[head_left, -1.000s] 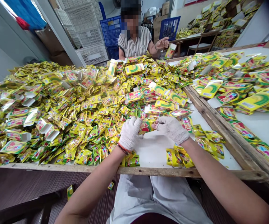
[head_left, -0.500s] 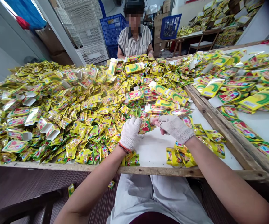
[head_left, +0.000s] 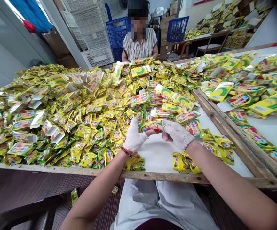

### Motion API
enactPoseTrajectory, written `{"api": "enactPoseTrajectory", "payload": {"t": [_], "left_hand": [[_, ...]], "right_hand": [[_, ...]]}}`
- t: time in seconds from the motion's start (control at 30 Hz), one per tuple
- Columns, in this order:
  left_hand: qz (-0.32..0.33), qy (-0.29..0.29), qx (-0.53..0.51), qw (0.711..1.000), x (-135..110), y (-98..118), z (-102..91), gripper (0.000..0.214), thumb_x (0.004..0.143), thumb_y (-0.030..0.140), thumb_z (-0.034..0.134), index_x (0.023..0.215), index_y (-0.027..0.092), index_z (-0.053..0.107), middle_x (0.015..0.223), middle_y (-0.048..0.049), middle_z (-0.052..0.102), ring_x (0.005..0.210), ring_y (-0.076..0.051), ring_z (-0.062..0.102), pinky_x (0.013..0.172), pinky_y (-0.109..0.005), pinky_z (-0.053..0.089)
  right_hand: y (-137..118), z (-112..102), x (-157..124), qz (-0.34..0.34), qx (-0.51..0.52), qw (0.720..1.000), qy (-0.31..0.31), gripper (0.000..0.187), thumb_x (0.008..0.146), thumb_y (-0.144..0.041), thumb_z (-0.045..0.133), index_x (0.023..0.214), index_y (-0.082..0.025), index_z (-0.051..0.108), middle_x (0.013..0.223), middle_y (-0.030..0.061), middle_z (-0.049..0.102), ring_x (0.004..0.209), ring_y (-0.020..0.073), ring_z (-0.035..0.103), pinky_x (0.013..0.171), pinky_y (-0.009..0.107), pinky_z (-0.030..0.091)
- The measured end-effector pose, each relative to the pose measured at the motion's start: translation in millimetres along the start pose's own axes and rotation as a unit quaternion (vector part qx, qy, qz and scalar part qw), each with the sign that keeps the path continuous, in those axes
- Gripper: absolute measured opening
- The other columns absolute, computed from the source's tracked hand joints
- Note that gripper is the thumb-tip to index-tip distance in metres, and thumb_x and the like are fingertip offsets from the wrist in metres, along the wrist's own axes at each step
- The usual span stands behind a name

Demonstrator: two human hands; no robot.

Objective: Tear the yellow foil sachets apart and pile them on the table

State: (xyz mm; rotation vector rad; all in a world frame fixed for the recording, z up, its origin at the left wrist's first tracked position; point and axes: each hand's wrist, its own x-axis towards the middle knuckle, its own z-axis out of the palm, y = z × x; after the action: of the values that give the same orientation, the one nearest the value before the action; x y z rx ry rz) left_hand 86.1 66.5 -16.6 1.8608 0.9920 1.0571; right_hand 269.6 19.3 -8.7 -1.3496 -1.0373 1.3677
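Note:
A yellow, green and red small carton (head_left: 151,126) is level between my two gloved hands, above the white tabletop (head_left: 156,153). My right hand (head_left: 177,133) pinches its right end, with thumb and fingers closed together. My left hand (head_left: 134,136) is open at the carton's left end, its thumb stretched out below the carton and its fingers pointing away from me. Whether the left fingers touch the carton I cannot tell. Small yellow packets (head_left: 114,135) heap up left of my left hand, and more packets (head_left: 183,162) lie below my right wrist.
Open cartons (head_left: 53,131) are scattered over the heap at left, and more cartons (head_left: 174,107) lie beyond my hands. A wooden rail (head_left: 225,131) divides the table at right. Across the table sits a person (head_left: 140,44) in a striped shirt. Blue crates (head_left: 116,32) stand behind.
My left hand has opened, its thumb spreading away from the fingers, and more of the carton shows. My right hand stays at the carton's right end. The whole view has shifted slightly.

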Motion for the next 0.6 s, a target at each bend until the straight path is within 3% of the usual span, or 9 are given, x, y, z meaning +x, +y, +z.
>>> {"api": "enactPoseTrajectory", "payload": {"t": [0.1,0.17,0.27,0.37,0.47,0.53,0.6], "left_hand": [[-0.164,-0.051,-0.208,0.963,2.3,-1.7,0.9,0.067,0.066,0.049,0.08,0.115,0.017,0.048,0.105,-0.0107,0.066,0.087,-0.023,0.068,0.071,-0.036,0.059],[-0.22,-0.047,-0.265,0.937,2.3,-3.5,1.8,0.068,0.06,0.045,0.085,0.112,0.018,0.048,0.097,-0.0078,0.069,0.072,-0.02,0.069,0.058,-0.031,0.059],[-0.236,-0.024,-0.277,0.931,0.0,-5.3,3.5,0.068,0.055,0.04,0.088,0.107,0.018,0.05,0.089,-0.0045,0.07,0.063,-0.016,0.068,0.052,-0.028,0.057],[-0.21,-0.053,-0.251,0.943,-2.4,-3.3,3.8,0.058,0.061,0.047,0.083,0.101,0.017,0.054,0.082,-0.0028,0.068,0.06,-0.014,0.066,0.053,-0.025,0.055],[-0.145,-0.044,-0.174,0.973,1.7,-0.9,-2.5,0.047,0.077,0.056,0.066,0.1,0.017,0.056,0.085,-0.0029,0.065,0.059,-0.011,0.062,0.052,-0.021,0.049],[-0.098,-0.001,-0.096,0.991,10.4,-2.6,-12.2,0.039,0.084,0.052,0.059,0.099,0.017,0.059,0.087,-0.0029,0.065,0.063,-0.01,0.06,0.056,-0.021,0.048],[-0.049,0.037,0.013,0.998,23.9,-7.5,-24.6,0.026,0.086,0.042,0.058,0.093,0.017,0.062,0.084,-0.0024,0.065,0.069,-0.012,0.059,0.064,-0.023,0.047]], "right_hand": [[-0.8,-4.6,1.0,-0.016,0.015,1.0,-0.007,0.03,0.073,-0.035,0.067,0.071,-0.022,0.041,0.046,-0.0085,0.042,0.039,0.007,0.043,0.037,0.017,0.022],[-0.1,-6.0,1.1,-0.03,-0.028,0.999,0.003,0.022,0.076,-0.037,0.064,0.075,-0.022,0.048,0.047,-0.0078,0.045,0.04,0.0069,0.043,0.039,0.017,0.025],[4.9,-5.3,3.7,-0.051,-0.17,0.984,0.018,0.019,0.076,-0.037,0.063,0.072,-0.021,0.055,0.042,-0.0066,0.047,0.037,0.0071,0.039,0.039,0.019,0.028],[5.8,-9.3,6.4,-0.038,-0.246,0.969,0.009,0.021,0.07,-0.033,0.068,0.061,-0.02,0.053,0.037,-0.0054,0.047,0.035,0.0079,0.039,0.037,0.019,0.028],[-11.3,-32.4,5.3,-0.095,-0.056,0.988,0.104,0.018,0.067,-0.028,0.071,0.063,-0.021,0.055,0.045,-0.0034,0.055,0.038,0.0096,0.046,0.037,0.021,0.033],[-31.3,-57.1,4.0,-0.19,0.117,0.951,0.213,0.013,0.075,-0.028,0.065,0.07,-0.023,0.055,0.06,-0.0009,0.063,0.049,0.0102,0.055,0.046,0.021,0.043],[-49.8,-78.1,5.4,-0.24,0.182,0.917,0.262,0.017,0.09,-0.032,0.046,0.076,-0.025,0.053,0.078,0.0024,0.068,0.062,0.0085,0.061,0.058,0.02,0.049]]}}
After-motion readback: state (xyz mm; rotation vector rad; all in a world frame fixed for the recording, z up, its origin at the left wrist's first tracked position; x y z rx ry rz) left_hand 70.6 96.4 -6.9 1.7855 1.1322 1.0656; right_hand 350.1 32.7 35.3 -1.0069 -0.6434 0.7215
